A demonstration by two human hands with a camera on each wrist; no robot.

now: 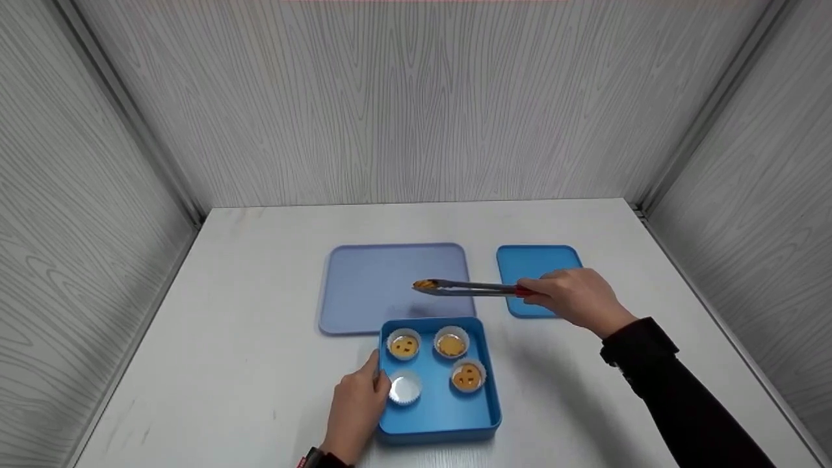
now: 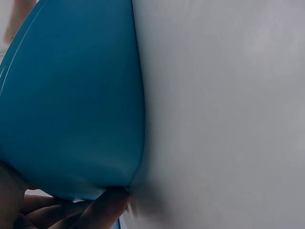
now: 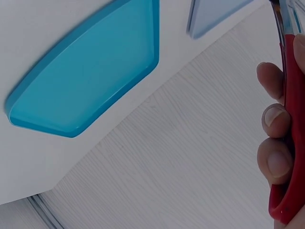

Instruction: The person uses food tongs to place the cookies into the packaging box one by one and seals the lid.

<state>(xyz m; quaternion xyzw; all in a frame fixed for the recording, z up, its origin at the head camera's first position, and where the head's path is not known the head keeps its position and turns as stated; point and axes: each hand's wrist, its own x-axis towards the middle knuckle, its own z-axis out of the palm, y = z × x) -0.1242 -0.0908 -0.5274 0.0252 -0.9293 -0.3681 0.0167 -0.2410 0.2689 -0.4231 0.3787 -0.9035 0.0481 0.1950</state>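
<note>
My right hand (image 1: 582,302) grips metal tongs (image 1: 484,289) by their red handles (image 3: 295,119). A small golden-brown cookie (image 1: 426,285) is between the tips of the tongs, above the lavender tray (image 1: 364,286). On the near side, my left hand (image 1: 357,406) holds the left wall of a blue box (image 1: 442,416), thumb near the rim. Inside the box, yellow cookies with dark marks sit in two white paper cups, at back left (image 1: 403,344) and right (image 1: 468,376). A plainer yellow cookie (image 1: 451,345) sits in the back-right cup. The front-left paper cup (image 1: 405,388) shows its bare bottom.
A small blue tray (image 1: 533,263) lies at the right, partly beneath my right hand. The white table (image 1: 214,364) meets grey wood-grain walls (image 1: 416,104) at the back and both sides. The box stands against the lavender tray's front edge.
</note>
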